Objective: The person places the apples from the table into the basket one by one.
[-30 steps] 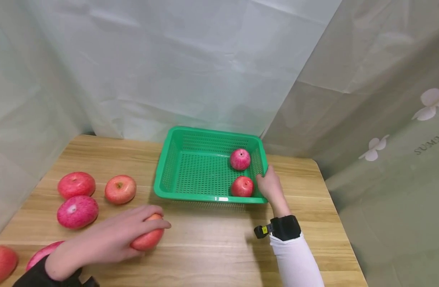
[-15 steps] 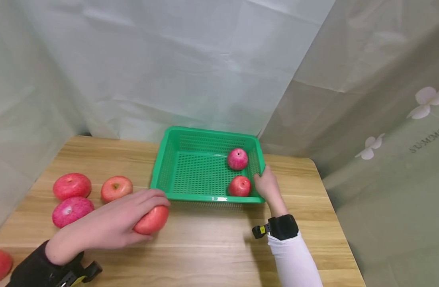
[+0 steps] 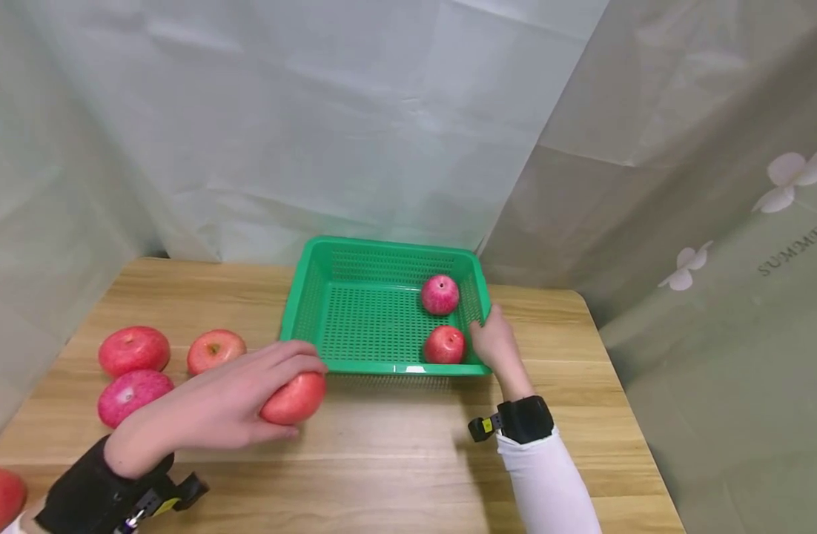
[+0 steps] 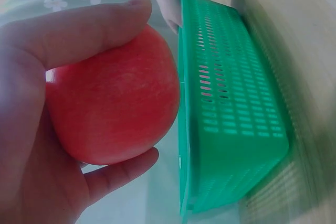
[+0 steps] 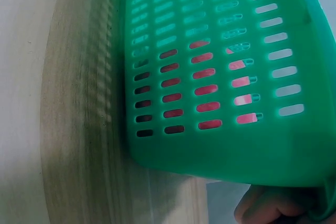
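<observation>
My left hand grips a red apple from above, in front of the near left corner of a green plastic basket. In the left wrist view the thumb and fingers wrap round the apple, with the basket's slotted side just beyond it. My right hand holds the basket's right rim, thumb on the inner side. Inside the basket, at its right end, lie a pinkish apple and a redder apple. Through the slots in the right wrist view shows a red apple; fingers curl under the rim.
Left of the basket, a red apple, a dark pink apple and a paler apple sit on the wooden table. Another apple lies at the near left edge. A pale curtain hangs behind.
My left hand has lifted the apple and brought it slightly right and toward the basket. The right hand stays on the rim. The head view has shifted a little.
</observation>
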Demonstrator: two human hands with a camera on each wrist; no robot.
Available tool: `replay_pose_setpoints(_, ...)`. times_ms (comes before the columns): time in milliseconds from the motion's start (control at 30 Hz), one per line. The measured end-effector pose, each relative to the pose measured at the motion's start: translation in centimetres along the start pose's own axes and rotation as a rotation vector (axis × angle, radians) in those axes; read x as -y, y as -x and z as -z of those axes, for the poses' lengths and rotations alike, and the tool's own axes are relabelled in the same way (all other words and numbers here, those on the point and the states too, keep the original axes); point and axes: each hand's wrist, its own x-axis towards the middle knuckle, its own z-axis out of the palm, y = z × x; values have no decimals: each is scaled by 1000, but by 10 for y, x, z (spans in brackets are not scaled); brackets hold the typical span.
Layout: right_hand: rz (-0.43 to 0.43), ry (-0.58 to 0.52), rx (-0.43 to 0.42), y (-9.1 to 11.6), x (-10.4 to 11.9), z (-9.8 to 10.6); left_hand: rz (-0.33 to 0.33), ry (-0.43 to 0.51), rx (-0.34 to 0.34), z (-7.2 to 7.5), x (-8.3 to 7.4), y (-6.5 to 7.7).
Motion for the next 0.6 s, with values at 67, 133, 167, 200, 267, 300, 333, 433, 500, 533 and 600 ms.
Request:
replay_pose_setpoints(67, -3, 1, 2, 0, 0, 0, 6, 5, 5, 1, 0, -1)
replay_pose_setpoints(133, -6, -3, 5, 0, 0, 0, -6, 15, 1, 2, 2, -4)
replay_pose_setpoints(167, -6, -5, 6, -1, 0, 0, -18, 23, -1, 2, 3, -5)
replay_pose_setpoints(200, -7, -6, 8, -1, 0, 1, -34, 27, -3, 1, 5, -7)
replay_pose_setpoints(267, -8, -8, 9, -1, 0, 1, -61, 39, -3, 2, 8, -12)
replay_pose_setpoints(300, -10, -7, 10, -1, 0, 0, -72, 47, 1, 2, 10, -15)
replay_pose_setpoints(333, -11, -7, 11, -1, 0, 0, -83, 51, 7, 3, 11, -18)
replay_pose_setpoints(433, -16, -11, 12, -1, 0, 1, -90, 65, 40, 7, 14, -30)
replay_pose_setpoints(500, -13, -13, 14, -1, 1, 0, -96, 72, 61, 9, 16, -39)
replay_pose_setpoints(533, -12, -15, 14, -1, 1, 0, -97, 74, 71, 10, 16, -44)
replay_pose_setpoints(600, -9, -12, 13, -1, 0, 0, -98, 72, 84, 10, 17, -54)
